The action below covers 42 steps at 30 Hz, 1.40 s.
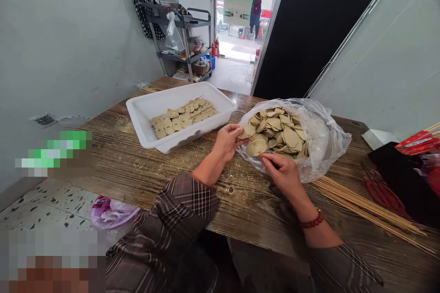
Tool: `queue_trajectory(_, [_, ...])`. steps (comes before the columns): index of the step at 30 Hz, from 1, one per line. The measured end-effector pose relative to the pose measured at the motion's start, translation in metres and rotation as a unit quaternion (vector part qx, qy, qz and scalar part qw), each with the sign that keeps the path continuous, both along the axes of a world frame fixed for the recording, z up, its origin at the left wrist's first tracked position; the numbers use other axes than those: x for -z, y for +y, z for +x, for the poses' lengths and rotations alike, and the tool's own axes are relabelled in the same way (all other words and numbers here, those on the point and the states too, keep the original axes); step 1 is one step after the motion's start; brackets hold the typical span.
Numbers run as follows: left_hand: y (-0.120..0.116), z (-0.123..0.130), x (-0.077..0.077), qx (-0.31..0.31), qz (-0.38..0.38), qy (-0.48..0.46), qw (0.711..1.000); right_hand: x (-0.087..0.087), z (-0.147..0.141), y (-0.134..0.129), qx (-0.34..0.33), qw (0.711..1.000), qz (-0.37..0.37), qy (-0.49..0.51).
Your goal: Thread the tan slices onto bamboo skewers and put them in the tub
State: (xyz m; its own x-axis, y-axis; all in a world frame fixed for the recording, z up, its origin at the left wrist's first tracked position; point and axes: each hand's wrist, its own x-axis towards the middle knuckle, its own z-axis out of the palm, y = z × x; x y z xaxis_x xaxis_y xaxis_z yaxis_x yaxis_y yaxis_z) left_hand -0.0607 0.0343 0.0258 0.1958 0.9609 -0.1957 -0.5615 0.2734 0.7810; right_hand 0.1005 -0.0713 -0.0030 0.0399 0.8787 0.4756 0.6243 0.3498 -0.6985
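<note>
My left hand (227,143) is closed, pinching a flat beige slice (246,131) between thumb and fingers at the near left edge of the plastic bag. Just right of it, my right hand (282,174) is closed in a pinch on a thin bamboo skewer, most of which is hidden by the fingers and slices. Another roundish slice (256,147) sits at the skewer, between both hands. Behind them the open clear plastic bag (321,139) holds a heap of the same beige slices (292,138). To the left, a white plastic tub (142,130) contains rows of skewered slices (177,123).
Loose bamboo skewers (371,210) lie on the wooden table (137,171) at right. Red-handled scissors (385,194) and a black box (405,178) with red packets stand beyond. A grey cart (195,23) is behind the table, near the doorway.
</note>
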Motion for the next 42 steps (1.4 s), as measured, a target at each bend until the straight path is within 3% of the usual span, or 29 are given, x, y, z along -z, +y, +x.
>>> queue_trajectory(15, [0.0008, -0.0018, -0.0011, -0.002, -0.011, -0.001, 1.0, -0.002, 0.0011, -0.0004, -0.017, 1.0, -0.001, -0.011])
queue_trajectory(26, [-0.0061, 0.0029, -0.0018, 0.039, -0.03, -0.002, 0.999, -0.0031, 0.0015, -0.0008, -0.024, 1.0, 0.003, -0.004])
queue_trajectory(42, [-0.006, 0.0032, 0.0025, -0.008, 0.08, 0.047, 0.996, -0.0009, 0.001, 0.0013, 0.005, 0.998, -0.03, 0.06])
